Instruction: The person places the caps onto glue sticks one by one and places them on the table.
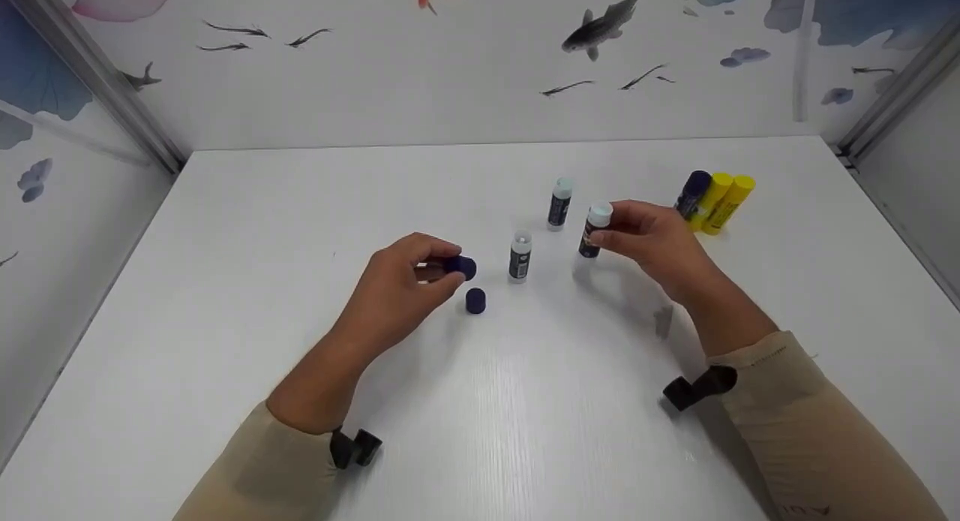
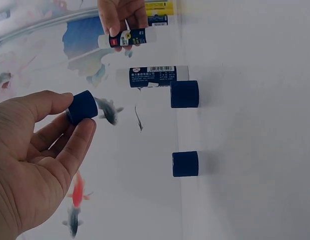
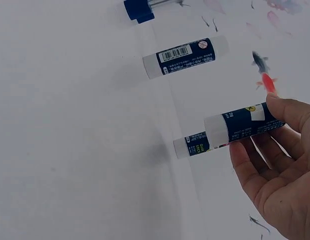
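My left hand (image 1: 397, 284) pinches a dark blue cap (image 2: 82, 107) between thumb and fingertips. Two more blue caps (image 2: 185, 94) (image 2: 185, 164) stand on the table in the left wrist view; the head view shows one cap (image 1: 475, 301) plainly near the left fingertips. With thumb and fingers, my right hand (image 1: 660, 247) grips an uncapped glue stick (image 1: 595, 228) upright, its clear base slightly above the table. Left of it stands an uncapped glue stick (image 1: 520, 258), and behind is another (image 1: 558, 204), both upright and apart.
Beyond my right hand, at the back right, two yellow sticks (image 1: 729, 206) and a blue-capped stick (image 1: 694, 191) stand side by side. A white panel (image 1: 450, 78) with painted fish rises along the table's back edge.
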The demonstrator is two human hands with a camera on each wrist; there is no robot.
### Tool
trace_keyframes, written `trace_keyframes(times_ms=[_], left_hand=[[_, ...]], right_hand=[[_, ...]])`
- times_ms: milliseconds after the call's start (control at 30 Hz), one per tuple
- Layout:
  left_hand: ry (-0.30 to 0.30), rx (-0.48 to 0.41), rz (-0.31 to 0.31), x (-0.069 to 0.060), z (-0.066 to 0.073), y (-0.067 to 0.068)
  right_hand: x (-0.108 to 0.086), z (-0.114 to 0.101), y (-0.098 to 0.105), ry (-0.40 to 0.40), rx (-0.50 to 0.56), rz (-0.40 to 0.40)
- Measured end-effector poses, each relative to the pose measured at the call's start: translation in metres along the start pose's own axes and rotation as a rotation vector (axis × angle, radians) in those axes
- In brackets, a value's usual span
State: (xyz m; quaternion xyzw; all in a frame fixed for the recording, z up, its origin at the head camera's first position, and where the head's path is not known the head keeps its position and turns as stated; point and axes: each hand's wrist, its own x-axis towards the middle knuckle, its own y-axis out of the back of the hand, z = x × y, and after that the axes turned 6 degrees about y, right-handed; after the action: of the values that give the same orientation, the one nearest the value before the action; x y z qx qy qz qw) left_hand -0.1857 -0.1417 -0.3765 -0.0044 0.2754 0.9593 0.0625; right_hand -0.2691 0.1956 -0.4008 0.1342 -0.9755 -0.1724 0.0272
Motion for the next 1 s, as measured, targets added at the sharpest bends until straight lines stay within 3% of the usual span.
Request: trace_keyframes(times_ms=[567,1000], left_hand=[[-0.031,-0.004,-0.008,-0.002,0.002,-0.003],[-0.094,-0.018,-0.018,-0.003,0.002,-0.004]], right_hand=[[-0.008,-0.014,-0.011,0.002,-0.060,-0.047],[-0.015,-0.023,-0.017,0.029,-0.041,-0.085]])
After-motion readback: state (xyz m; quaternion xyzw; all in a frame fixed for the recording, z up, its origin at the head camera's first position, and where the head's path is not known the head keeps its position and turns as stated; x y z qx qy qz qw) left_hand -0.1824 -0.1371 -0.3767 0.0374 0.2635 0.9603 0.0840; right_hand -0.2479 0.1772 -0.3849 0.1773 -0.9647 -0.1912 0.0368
